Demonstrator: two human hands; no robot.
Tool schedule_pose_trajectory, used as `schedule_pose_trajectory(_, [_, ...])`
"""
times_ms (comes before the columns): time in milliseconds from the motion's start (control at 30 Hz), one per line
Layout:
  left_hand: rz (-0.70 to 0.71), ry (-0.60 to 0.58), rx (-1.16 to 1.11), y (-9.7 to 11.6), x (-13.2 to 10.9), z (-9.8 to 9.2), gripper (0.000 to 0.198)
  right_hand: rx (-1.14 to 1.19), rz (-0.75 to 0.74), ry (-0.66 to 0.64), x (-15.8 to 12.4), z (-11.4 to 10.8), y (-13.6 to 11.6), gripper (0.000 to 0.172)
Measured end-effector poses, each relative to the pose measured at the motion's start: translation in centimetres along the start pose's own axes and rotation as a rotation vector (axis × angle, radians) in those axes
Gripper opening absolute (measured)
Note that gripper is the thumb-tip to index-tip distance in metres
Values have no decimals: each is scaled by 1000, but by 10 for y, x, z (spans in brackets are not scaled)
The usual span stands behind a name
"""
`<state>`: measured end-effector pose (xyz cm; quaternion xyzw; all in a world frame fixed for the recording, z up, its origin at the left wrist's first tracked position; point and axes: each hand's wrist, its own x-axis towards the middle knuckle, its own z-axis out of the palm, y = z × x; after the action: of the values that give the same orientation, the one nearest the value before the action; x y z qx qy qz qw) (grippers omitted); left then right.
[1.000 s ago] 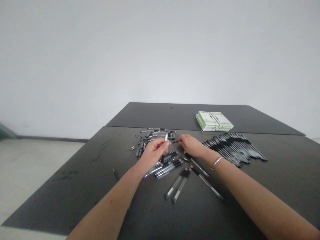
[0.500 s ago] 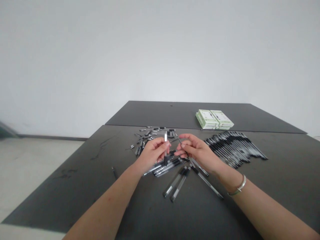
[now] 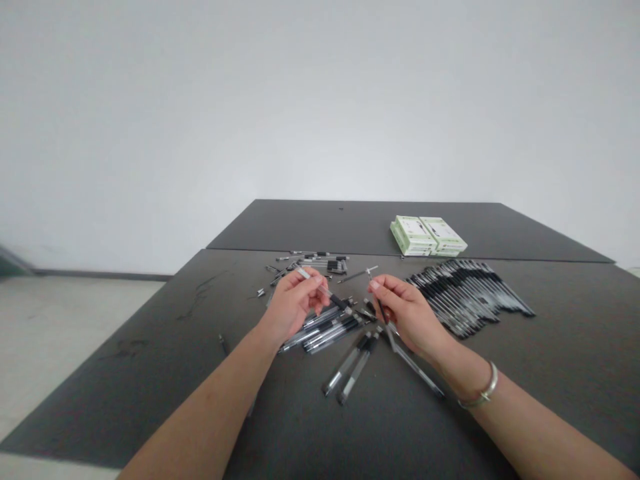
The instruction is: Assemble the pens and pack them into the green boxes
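Observation:
My left hand point(image 3: 294, 303) is closed on a clear pen barrel point(image 3: 341, 304) with a black grip, which slants down to the right. My right hand point(image 3: 409, 312) pinches a thin pen refill point(image 3: 383, 313) between thumb and fingers, its tip pointing up and its tail hanging down. Beneath the hands lies a loose pile of clear pen barrels point(image 3: 327, 335) with black grips. Two more barrels point(image 3: 345, 367) lie side by side nearer to me, and another pen barrel point(image 3: 420, 373) lies slantwise below my right hand.
A neat row of pens point(image 3: 470, 297) spreads to the right of my right hand. Behind it stand stacked green-and-white boxes point(image 3: 427, 237). Loose pen parts point(image 3: 320, 263) lie beyond my left hand. A small dark piece point(image 3: 223, 343) lies left on the black table point(image 3: 165, 373).
The barrel in my left hand has gone from upright to slanting down rightward. My hands have moved slightly apart, and the refill now stands steeper.

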<state>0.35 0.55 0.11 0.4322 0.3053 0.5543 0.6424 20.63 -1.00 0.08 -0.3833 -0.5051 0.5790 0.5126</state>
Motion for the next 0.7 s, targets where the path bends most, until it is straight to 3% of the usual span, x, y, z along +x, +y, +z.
schedule_pose_trajectory(133, [-6, 29, -38, 1, 1, -3, 19, 133, -23, 88, 1, 2, -3, 33])
schedule_pose_trajectory(333, [39, 89, -61, 2, 3, -4, 18, 226, -143, 238, 4, -1, -8, 25])
schedule_pose_trajectory(700, [81, 172, -89, 5, 3, -3, 19, 215, -204, 262, 3, -3, -10, 19])
